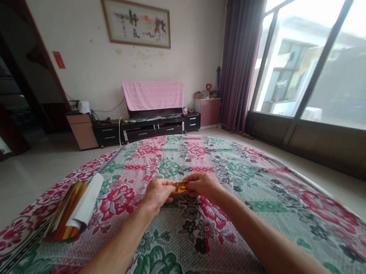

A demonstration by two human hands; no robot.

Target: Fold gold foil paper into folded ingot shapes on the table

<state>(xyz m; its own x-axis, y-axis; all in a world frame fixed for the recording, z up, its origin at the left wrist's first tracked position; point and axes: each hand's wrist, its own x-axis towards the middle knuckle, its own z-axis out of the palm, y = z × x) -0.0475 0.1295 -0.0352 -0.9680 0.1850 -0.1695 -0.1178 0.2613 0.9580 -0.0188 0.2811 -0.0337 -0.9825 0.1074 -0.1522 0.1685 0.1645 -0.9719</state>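
Observation:
A small piece of shiny gold foil paper [180,187] is stretched between my two hands, just above the flowered cloth [157,248]. My left hand [159,192] pinches its left end, and my right hand [201,184] grips the right end with thumb and fingers. The foil looks folded or crumpled; its ends are hidden in my fingers. Off to the left lies a loosely rolled stack of gold and white sheets [76,209], apart from both hands.
Beyond the cloth's far edge stands a low black TV cabinet [155,129], with a pink towel [153,94] draped over the screen. A framed picture [136,21] hangs on the wall. Purple curtains [242,48] and a large window [320,56] are at the right, a doorway at the left.

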